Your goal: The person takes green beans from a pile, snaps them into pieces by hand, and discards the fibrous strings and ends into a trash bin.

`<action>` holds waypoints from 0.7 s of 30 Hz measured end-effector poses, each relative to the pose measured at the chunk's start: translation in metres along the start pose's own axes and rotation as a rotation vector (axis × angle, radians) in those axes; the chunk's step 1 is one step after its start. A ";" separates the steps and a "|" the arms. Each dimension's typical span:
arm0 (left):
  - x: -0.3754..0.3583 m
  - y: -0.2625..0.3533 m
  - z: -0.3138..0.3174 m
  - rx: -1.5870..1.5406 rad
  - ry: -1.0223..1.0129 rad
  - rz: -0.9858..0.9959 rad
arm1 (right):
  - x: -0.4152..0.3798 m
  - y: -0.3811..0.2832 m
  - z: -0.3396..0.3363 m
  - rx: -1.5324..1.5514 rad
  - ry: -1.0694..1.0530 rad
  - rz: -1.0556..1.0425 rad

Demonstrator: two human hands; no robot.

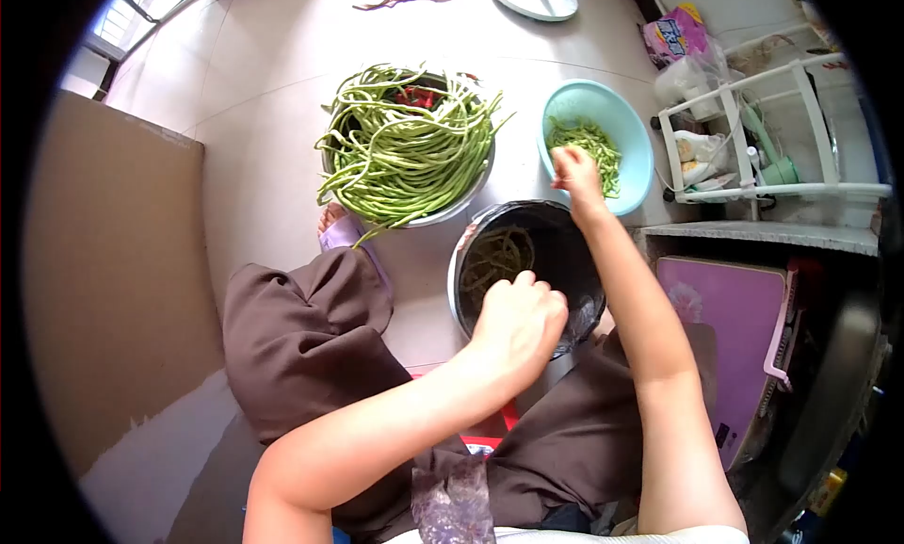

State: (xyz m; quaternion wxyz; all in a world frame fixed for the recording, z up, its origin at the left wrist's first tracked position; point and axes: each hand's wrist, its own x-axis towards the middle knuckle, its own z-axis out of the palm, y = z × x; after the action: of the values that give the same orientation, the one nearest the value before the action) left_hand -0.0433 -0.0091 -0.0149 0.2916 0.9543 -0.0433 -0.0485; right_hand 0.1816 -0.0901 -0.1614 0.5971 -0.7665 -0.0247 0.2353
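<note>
Between hands (576, 175), lined bin (565, 252)

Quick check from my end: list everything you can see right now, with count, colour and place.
Long beans: one big heap, green, in a metal bowl on the floor, centre.
Cut bean pieces: one small pile, green, in the basin.
Basin: one, light blue, right of the bowl.
Bin: one, dark, lined, bean scraps inside, between the knees.
Rack: one, white, far right.
Board: one, purple, lower right.
Cardboard: one, brown, left.
Left hand: closed, over the bin.
Right hand: at the basin rim, over the pieces.
</note>
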 end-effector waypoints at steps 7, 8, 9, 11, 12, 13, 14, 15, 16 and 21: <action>-0.013 -0.009 -0.015 0.152 -0.013 -0.130 | 0.023 0.017 0.114 -0.314 -0.279 0.074; -0.014 -0.013 -0.019 0.195 -0.033 -0.180 | 0.032 0.023 0.122 -0.293 -0.264 0.130; -0.014 -0.016 -0.024 0.197 -0.030 -0.183 | 0.035 0.021 0.126 -0.257 -0.284 0.237; -0.011 -0.023 -0.033 0.234 0.089 -0.237 | 0.051 0.041 0.134 -0.053 -0.260 0.373; -0.010 -0.025 -0.036 0.225 0.088 -0.260 | 0.052 0.042 0.137 0.031 -0.207 0.425; -0.008 -0.026 -0.038 0.225 0.093 -0.263 | 0.053 0.042 0.137 0.028 -0.211 0.422; -0.008 -0.027 -0.040 0.190 0.140 -0.266 | 0.054 0.041 0.137 0.021 -0.208 0.364; -0.007 -0.028 -0.042 0.155 0.186 -0.268 | 0.052 0.040 0.136 0.015 -0.205 0.307; -0.006 -0.028 -0.044 0.153 0.191 -0.268 | 0.044 0.028 0.135 0.036 -0.129 0.231; -0.001 -0.017 -0.056 -0.327 0.392 -0.322 | 0.004 -0.036 0.102 0.400 -0.214 -0.040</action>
State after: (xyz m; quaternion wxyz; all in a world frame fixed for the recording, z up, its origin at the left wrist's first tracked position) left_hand -0.0368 0.0363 0.0222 0.4326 0.8806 0.1739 0.0846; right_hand 0.1541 0.0135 -0.1471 0.7357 -0.6028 -0.0560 0.3036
